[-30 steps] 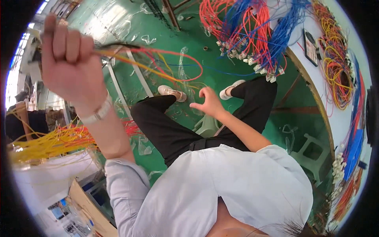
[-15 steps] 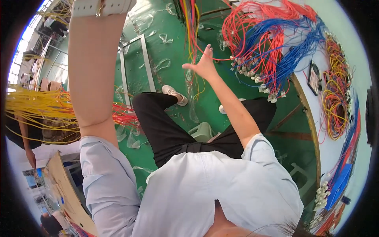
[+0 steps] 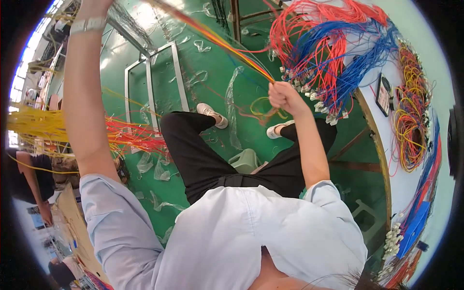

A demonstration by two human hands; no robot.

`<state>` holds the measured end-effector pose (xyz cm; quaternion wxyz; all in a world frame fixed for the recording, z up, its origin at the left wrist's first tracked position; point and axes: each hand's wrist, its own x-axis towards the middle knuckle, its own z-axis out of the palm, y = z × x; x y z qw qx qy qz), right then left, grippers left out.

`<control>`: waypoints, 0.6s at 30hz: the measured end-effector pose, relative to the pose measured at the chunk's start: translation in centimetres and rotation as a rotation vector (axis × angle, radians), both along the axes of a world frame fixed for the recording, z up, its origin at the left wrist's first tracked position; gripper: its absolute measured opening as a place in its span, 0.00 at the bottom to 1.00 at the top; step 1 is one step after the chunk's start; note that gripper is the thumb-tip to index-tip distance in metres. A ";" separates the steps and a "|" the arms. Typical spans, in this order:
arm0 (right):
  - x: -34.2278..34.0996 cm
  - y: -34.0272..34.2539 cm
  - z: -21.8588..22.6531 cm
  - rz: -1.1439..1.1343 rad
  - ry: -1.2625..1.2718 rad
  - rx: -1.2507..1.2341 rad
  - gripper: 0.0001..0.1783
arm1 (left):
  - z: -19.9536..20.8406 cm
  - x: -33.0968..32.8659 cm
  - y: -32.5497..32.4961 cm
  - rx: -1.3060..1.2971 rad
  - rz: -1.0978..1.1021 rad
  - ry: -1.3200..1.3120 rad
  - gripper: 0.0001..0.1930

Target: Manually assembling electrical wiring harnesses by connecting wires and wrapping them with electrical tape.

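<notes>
My right hand (image 3: 288, 99) is closed in a fist around a thin bundle of yellow, orange and red wires (image 3: 241, 54). From the fist the bundle runs taut up and left to the top edge, and its loose ends (image 3: 263, 113) dangle below, blurred. High at the upper left, my left arm is raised; only the back part of my left hand (image 3: 96, 4) shows, its fingers cut off by the frame edge. Just right of my right hand, blue wires (image 3: 338, 58) and red wires (image 3: 309, 21) with white connectors (image 3: 316, 99) hang over the table edge.
The white table (image 3: 369, 104) on the right carries a phone-like device (image 3: 384, 95), coiled yellow-red wires (image 3: 411, 130) and a blue box (image 3: 414, 229). Yellow wires (image 3: 38, 123) stretch across the left. A metal frame (image 3: 151, 92) and plastic scraps lie on the green floor. Another person's arm (image 3: 33, 179) shows far left.
My right hand, spread open before, has closed on the wire bundle and come lower and to the right. The bundle now slants from upper left. My left arm has shifted left.
</notes>
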<state>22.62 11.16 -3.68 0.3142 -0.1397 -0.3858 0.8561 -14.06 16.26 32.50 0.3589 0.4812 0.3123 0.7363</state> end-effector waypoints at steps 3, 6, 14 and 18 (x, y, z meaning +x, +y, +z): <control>0.2 -0.5 1.1 -0.323 -0.275 0.170 0.13 | -4.6 -14.3 3.8 -0.078 -0.505 -0.148 0.14; 0.0 0.4 1.4 -0.778 -0.839 0.968 0.14 | -7.7 -13.7 5.0 -0.136 -0.347 -0.411 0.12; -15.6 8.9 -2.3 -0.993 -0.724 1.512 0.15 | -0.3 -12.1 0.2 -0.045 -0.499 -0.362 0.13; -19.8 9.6 -1.5 -0.479 -0.502 0.546 0.12 | 1.9 -12.9 -1.1 -0.011 -0.428 -0.135 0.15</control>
